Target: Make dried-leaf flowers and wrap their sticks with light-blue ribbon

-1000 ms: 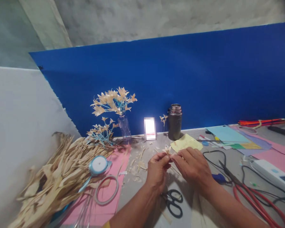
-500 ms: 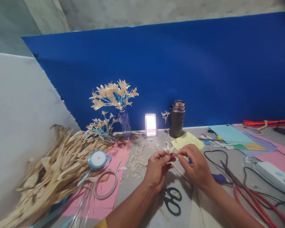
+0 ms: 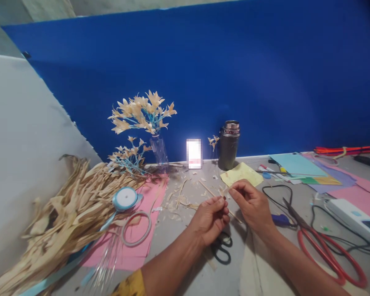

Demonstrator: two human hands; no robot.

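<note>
My left hand (image 3: 210,220) is closed in a pinch on the base of a small pale flower (image 3: 221,192) made of dried husk. Close on its right, my right hand (image 3: 252,205) has thumb and forefinger pinched together at the flower's petals, apparently on one petal tip. Black-handled scissors (image 3: 223,255) lie below, partly covered by my left hand. Husk scraps (image 3: 179,198) and thin strips are strewn on the grey table (image 3: 172,255) past my hands. A yellow paper sheet (image 3: 242,174) is just beyond my right hand.
To the left are a heap of dried husks (image 3: 61,218), a tape roll (image 3: 125,198), a grey ring (image 3: 137,228) and pink paper (image 3: 123,261). Finished flowers (image 3: 142,111) stand in a clear bottle (image 3: 159,150). A dark flask (image 3: 229,146) stands behind; red-handled shears (image 3: 327,250) and cables lie right.
The flower has turned in my left hand, its petals now less spread to view. My right fingers have moved up to its petals. The whole view has tilted slightly downward.
</note>
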